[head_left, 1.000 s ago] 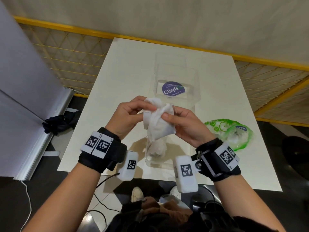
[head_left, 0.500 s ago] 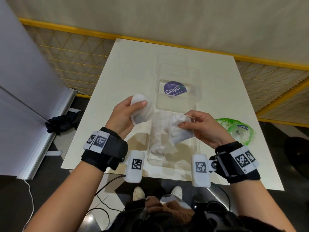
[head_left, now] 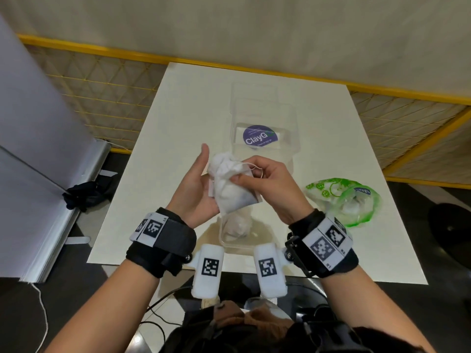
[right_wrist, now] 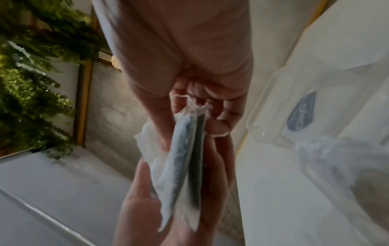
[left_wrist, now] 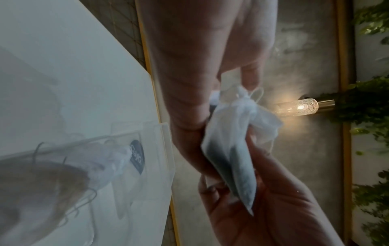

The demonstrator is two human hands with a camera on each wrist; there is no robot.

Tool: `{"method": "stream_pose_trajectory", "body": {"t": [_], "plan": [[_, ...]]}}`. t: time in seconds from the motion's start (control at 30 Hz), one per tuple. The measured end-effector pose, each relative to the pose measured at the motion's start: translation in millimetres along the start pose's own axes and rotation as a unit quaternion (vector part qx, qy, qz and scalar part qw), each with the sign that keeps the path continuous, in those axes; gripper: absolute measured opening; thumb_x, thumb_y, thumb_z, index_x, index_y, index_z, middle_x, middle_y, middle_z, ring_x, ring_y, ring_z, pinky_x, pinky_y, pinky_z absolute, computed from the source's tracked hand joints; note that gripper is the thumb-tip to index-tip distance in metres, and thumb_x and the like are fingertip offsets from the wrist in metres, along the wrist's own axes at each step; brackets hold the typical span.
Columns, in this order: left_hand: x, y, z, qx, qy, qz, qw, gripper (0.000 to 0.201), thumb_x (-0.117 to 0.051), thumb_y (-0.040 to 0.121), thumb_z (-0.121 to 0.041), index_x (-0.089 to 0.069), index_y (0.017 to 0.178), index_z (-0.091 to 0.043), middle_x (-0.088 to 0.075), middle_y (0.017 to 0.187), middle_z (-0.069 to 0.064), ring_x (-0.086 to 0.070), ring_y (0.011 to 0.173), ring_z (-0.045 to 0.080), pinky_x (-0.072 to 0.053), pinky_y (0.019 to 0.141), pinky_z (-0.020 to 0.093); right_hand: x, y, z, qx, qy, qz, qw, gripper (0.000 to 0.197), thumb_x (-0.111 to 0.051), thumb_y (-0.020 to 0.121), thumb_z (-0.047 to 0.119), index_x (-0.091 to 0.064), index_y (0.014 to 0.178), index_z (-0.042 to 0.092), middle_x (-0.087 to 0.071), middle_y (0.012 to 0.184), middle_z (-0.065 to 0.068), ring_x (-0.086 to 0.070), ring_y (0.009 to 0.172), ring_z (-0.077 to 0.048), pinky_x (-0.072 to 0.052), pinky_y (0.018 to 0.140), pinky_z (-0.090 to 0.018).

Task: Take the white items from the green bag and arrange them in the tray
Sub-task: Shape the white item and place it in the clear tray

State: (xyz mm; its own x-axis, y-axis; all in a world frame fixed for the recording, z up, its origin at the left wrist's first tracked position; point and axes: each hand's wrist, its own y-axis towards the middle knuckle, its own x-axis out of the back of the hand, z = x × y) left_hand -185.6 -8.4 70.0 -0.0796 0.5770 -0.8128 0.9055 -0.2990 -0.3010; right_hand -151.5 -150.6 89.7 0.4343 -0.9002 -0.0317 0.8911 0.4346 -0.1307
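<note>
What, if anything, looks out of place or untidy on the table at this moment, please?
Little stands out. The green bag lies crumpled at the table's right edge. One white item sits bunched in the tray's near end, not laid flat. Both the left hand and right hand hold a white pouch above it.

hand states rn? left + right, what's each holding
Left hand: open, palm flat against the white pouches, thumb straight up.
Right hand: closed, fingers pinching the same white pouches at their drawstring end.

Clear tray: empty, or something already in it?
Not empty. The clear tray already holds a crumpled white item at its near end, below the hands.
</note>
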Motion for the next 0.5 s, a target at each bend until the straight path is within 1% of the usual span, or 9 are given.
{"method": "stream_pose_trajectory", "body": {"t": [0.03,0.07,0.13,0.2,0.27,0.33,0.4,0.47,0.5], "plan": [[1,-1,2,0.007,-0.012,0.011,1.000,0.072,-0.065,0.069,-0.053,-0.063,0.114,0.004,-0.064,0.115,0.020,-0.064,0.106,0.026,-0.048,0.097,0.040,-2,0,-2,-0.009,0.017,-0.004,1.000,0.013,-0.065,0.078,-0.005,-0.063,0.081,0.007,-0.065,0.073,0.001,-0.062,0.068,-0.003,-0.049,0.065,-0.013],[2,-1,4,0.007,-0.019,0.011,1.000,0.074,-0.076,0.062,-0.049,-0.064,0.113,0.002,-0.064,0.114,0.020,-0.064,0.105,0.026,-0.049,0.096,0.041,-4,0,-4,-0.017,0.039,-0.004,0.999,0.012,-0.064,0.079,-0.006,-0.063,0.083,0.005,-0.066,0.074,0.003,-0.063,0.070,-0.002,-0.050,0.066,-0.012],[4,-1,9,-0.002,-0.008,-0.002,1.000,0.065,-0.085,0.055,-0.039,-0.069,0.107,-0.003,-0.067,0.107,0.017,-0.067,0.097,0.024,-0.054,0.087,0.038,-9,0,-6,-0.023,0.064,0.003,0.998,0.012,-0.063,0.080,-0.006,-0.062,0.091,-0.001,-0.066,0.075,0.004,-0.064,0.073,-0.003,-0.051,0.069,-0.013],[3,-1,12,-0.010,0.009,-0.023,1.000,0.045,-0.076,0.068,-0.033,-0.070,0.103,-0.006,-0.069,0.100,0.014,-0.069,0.090,0.022,-0.057,0.080,0.033,-12,-1,-7,-0.024,0.053,0.005,0.998,0.016,-0.062,0.082,-0.004,-0.061,0.097,-0.007,-0.064,0.076,0.002,-0.062,0.075,-0.007,-0.051,0.071,-0.016],[3,-1,12,-0.013,0.009,-0.046,0.999,0.036,-0.058,0.083,-0.031,-0.064,0.110,-0.008,-0.068,0.101,0.012,-0.068,0.091,0.021,-0.054,0.087,0.035,-13,-1,-9,-0.025,0.001,-0.012,1.000,0.014,-0.062,0.083,0.000,-0.062,0.096,-0.004,-0.063,0.081,0.001,-0.059,0.078,-0.007,-0.049,0.074,-0.018],[3,-1,10,-0.008,0.017,-0.063,0.998,0.034,-0.048,0.090,-0.031,-0.058,0.115,-0.010,-0.064,0.110,0.013,-0.062,0.102,0.023,-0.046,0.096,0.040,-13,-1,-10,-0.007,-0.100,-0.041,0.994,0.013,-0.066,0.081,0.007,-0.064,0.093,0.008,-0.062,0.092,-0.002,-0.056,0.079,-0.005,-0.046,0.075,-0.017],[4,-2,9,0.002,0.028,-0.070,0.997,0.036,-0.045,0.093,-0.031,-0.057,0.116,-0.007,-0.060,0.117,0.016,-0.056,0.111,0.027,-0.043,0.099,0.043,-12,0,-12,0.027,-0.187,-0.061,0.980,0.022,-0.069,0.077,0.011,-0.060,0.095,0.019,-0.056,0.104,-0.004,-0.052,0.084,-0.002,-0.041,0.071,-0.007],[4,-2,11,0.001,0.051,-0.080,0.995,0.043,-0.045,0.093,-0.034,-0.053,0.125,-0.006,-0.057,0.127,0.017,-0.055,0.118,0.029,-0.043,0.100,0.042,-13,1,-11,0.060,-0.252,-0.060,0.964,0.029,-0.072,0.075,0.015,-0.059,0.100,0.022,-0.052,0.107,0.000,-0.049,0.094,-0.007,-0.037,0.070,0.000],[4,-1,12,-0.004,0.063,-0.084,0.994,0.049,-0.047,0.091,-0.037,-0.049,0.131,-0.007,-0.055,0.131,0.018,-0.054,0.120,0.029,-0.043,0.100,0.043,-13,2,-11,0.069,-0.285,-0.054,0.955,0.029,-0.072,0.075,0.017,-0.061,0.102,0.020,-0.050,0.108,0.000,-0.046,0.099,-0.010,-0.034,0.072,0.002]]}}
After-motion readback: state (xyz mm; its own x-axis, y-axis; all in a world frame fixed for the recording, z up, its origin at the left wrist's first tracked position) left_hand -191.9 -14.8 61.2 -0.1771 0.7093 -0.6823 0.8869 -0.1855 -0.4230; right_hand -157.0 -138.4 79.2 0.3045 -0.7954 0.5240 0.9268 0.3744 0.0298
